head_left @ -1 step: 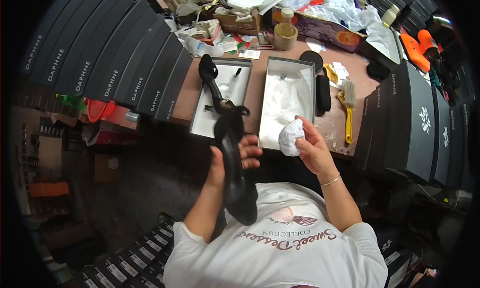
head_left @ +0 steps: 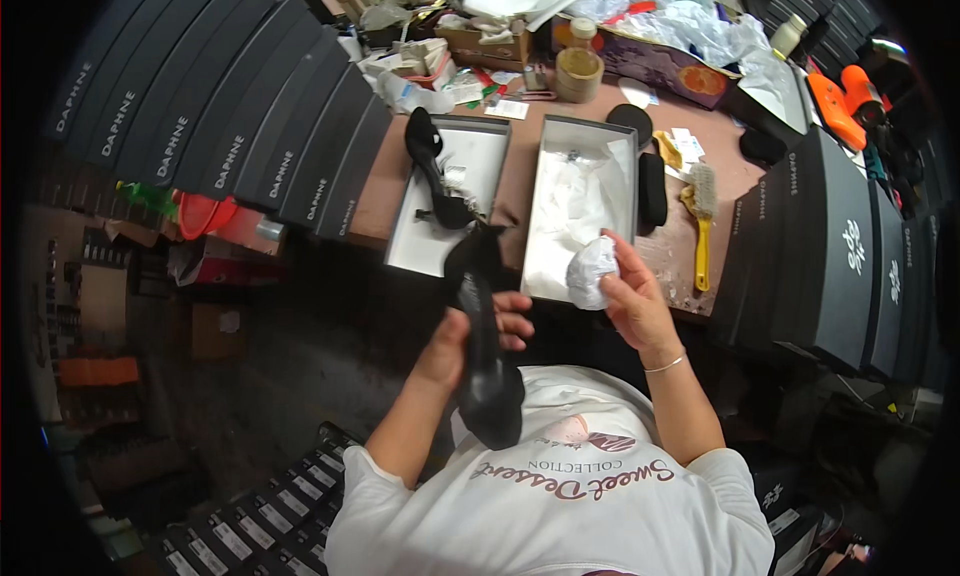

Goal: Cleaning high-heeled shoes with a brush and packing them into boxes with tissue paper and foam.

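Black and softly glossy, a slender shoe (head_left: pixel 487 361) lies lengthwise in the left hand (head_left: pixel 437 351), in front of the wearer's white shirt (head_left: pixel 600 496) and just off the near edge of the worktable (head_left: pixel 728 136). Its rounded toe points down toward the shirt and its surface catches a dull sheen along the middle; whether the sole or the insole faces up cannot be told. Toward the table it narrows into a dark back end with a small loose strap or bow-like piece, blurred in outline. The left fingers are curled around its middle, the thumb on one side and the fingertips showing on the other. The right hand (head_left: pixel 640 311) pinches a crumpled white wad (head_left: pixel 591 273) between thumb and fingers, over the near end of a shallow box (head_left: pixel 541 271) spread with thin white paper (head_left: pixel 592 191). Beside it, a second box (head_left: pixel 487 156), grey outside and white inside, holds another black shoe (head_left: pixel 424 141). A yellow-handled brush (head_left: pixel 703 241) lies to the right, near a black oblong pad (head_left: pixel 652 189).
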Demonstrator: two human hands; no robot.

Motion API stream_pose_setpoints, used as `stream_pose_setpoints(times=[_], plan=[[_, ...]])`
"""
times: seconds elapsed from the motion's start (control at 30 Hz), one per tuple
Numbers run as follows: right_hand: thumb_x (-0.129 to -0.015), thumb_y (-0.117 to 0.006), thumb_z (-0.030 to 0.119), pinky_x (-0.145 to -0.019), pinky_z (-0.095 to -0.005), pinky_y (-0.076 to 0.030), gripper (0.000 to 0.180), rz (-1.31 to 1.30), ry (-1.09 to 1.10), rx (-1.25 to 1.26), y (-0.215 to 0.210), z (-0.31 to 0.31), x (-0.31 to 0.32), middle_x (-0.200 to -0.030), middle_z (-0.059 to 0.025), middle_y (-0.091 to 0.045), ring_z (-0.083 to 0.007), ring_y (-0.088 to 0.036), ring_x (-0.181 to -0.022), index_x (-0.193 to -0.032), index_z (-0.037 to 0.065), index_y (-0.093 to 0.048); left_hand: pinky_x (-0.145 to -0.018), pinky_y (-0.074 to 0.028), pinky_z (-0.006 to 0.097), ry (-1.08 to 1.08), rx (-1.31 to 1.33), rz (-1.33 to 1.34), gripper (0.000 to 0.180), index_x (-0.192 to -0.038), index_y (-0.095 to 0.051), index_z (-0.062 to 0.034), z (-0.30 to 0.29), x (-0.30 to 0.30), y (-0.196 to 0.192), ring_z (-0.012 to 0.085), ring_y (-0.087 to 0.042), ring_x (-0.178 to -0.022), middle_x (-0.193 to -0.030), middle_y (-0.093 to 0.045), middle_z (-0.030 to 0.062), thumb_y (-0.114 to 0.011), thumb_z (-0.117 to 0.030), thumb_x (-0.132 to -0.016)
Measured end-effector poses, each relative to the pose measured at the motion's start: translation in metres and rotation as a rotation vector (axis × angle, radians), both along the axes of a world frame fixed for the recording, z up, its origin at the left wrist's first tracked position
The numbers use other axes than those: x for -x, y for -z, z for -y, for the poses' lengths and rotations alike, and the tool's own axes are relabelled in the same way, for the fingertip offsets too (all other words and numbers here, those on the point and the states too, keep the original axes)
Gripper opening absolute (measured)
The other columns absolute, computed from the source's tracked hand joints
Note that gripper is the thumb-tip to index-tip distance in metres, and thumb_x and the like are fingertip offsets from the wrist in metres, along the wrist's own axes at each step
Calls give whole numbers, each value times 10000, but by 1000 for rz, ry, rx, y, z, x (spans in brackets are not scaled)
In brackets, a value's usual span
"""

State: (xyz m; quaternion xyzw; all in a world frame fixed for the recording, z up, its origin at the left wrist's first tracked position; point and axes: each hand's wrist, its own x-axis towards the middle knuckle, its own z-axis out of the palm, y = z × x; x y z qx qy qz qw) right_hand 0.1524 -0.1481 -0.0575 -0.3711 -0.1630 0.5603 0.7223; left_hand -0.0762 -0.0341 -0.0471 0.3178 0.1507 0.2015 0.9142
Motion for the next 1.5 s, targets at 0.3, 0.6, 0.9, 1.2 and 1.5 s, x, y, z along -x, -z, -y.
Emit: stream_pose_setpoints(times=[0.3, 0.6, 0.9, 1.2, 1.5], plan=[[-835, -620, -39, -942, -264, -388, 453, 463, -193, -96, -34, -6, 24, -1180, -74, -507, -135, -483, -1092, -1261, -22, -467, -831, -527, 374, -114, 77, -134, 577, -1212, -487, 59, -30, -25, -4, 232, -617, -949, -1076, -596, 162, -420, -459, -968], [-903, -604, 84, -847, -221, -429, 328, 811, 150, 117, -37, 3, -27, -1096, -49, -588, -109, -534, -996, -1213, -12, -552, -779, -532, 365, -58, -78, -119, 676, -1186, -492, 49, -84, -38, 2, 236, -649, -825, -944, -641, 159, -265, -551, -972], [-877, -587, 56, -884, -330, -443, 364, 1464, 513, 441, 16, 43, -89, -1133, -163, -570, -265, -575, -1033, -1232, 0, -527, -748, -488, 437, -269, -1933, -1160, 393, -1073, -546, 49, -207, -70, 24, 334, -600, -854, -949, -605, 212, -628, -271, -861], [-833, -543, -21, -905, -387, -439, 438, 1656, 582, 319, -9, -33, -100, -1153, -203, -523, -371, -546, -1025, -1251, 112, -543, -797, -479, 421, 559, -2162, -756, 435, -1027, -580, -40, -25, -144, 71, 303, -580, -968, -976, -594, 138, -736, -300, -714], [-824, -676, 177, -979, -432, -398, 518, 1872, 301, 174, 4, -79, -116, -1273, -229, -505, -400, -480, -1174, -1272, 11, -477, -741, -482, 398, 69, -1849, -452, 174, -914, -613, -48, -51, -124, 36, 305, -569, -869, -828, -570, 114, -559, 1, -757]])
